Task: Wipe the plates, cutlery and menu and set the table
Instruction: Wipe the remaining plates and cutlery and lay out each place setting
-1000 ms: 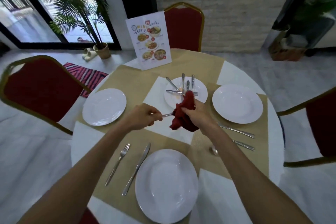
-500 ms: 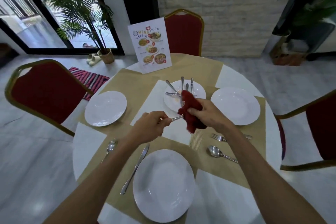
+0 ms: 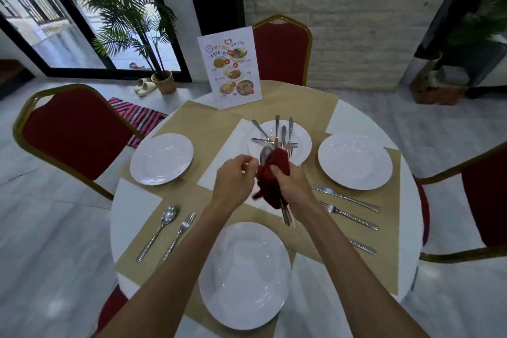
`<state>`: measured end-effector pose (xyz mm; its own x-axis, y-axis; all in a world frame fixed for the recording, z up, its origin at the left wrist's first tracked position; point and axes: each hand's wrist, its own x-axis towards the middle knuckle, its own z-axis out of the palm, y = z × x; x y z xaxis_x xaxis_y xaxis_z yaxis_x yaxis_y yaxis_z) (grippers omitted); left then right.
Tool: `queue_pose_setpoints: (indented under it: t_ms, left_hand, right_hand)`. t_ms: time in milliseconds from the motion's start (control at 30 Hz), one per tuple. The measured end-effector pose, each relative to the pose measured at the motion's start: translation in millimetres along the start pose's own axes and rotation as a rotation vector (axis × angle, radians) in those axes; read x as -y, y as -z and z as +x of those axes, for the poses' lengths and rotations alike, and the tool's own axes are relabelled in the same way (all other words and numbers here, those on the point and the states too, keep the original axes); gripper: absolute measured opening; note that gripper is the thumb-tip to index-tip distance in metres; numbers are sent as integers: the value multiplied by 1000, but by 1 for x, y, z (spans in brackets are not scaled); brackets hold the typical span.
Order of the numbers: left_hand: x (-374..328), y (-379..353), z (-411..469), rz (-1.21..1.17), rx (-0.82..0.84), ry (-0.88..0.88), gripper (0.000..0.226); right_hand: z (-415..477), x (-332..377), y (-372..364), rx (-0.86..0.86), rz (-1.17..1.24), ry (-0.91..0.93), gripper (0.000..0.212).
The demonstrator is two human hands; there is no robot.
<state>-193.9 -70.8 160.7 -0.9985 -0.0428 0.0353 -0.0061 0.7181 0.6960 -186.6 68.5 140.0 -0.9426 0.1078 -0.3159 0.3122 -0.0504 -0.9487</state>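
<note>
My right hand grips a dark red cloth wrapped around a spoon. The spoon's bowl sticks up from the cloth and its handle pokes out below my hand. My left hand is curled with its fingertips against the cloth's left edge; what it pinches is unclear. Behind them, a white plate holds several loose pieces of cutlery. Three other white plates lie bare: left, right and near. The menu card stands upright at the far edge.
A spoon and fork lie left of the near plate. A knife, a fork and another handle lie at the right. Red chairs stand at left, far and right. A potted palm stands by the window.
The piece in the cloth was level, its handle in my left hand. It now stands steeply with the handle below my right hand. My left hand has moved up against the cloth.
</note>
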Motion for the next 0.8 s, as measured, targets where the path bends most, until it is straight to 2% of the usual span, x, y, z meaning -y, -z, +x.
queue_pose_setpoints:
  t_ms: [100, 167, 300, 367, 500, 600, 667, 733, 800]
  left_hand:
    - [-7, 3, 4, -85, -23, 14, 28]
    - [-4, 17, 10, -168, -75, 115, 35]
    - [12, 49, 24, -372, -218, 283, 31]
    - [11, 42, 18, -438, -208, 285, 29]
    - [11, 38, 11, -597, -36, 309, 31]
    - [20, 48, 16, -644, -61, 324, 28]
    - [23, 39, 12, -640, -21, 313, 24]
    - [25, 21, 8, -610, 33, 300, 14]
    - [31, 17, 17, -641, 7, 327, 5]
  right_hand:
    - [-13, 4, -11, 128, -68, 44, 19]
    - [-24, 5, -11, 196, -42, 36, 15]
    - [-42, 3, -6, 349, -98, 5, 14]
    - [-36, 6, -12, 315, -128, -12, 15]
    - [-33, 7, -26, 286, -49, -45, 18]
    - [-35, -1, -28, 267, -44, -74, 18]
    - [-29, -3, -34, 205, -30, -84, 18]
    - [-18, -1, -43, 157, -33, -88, 18]
    - [-9, 6, -50, 185, -60, -94, 18]
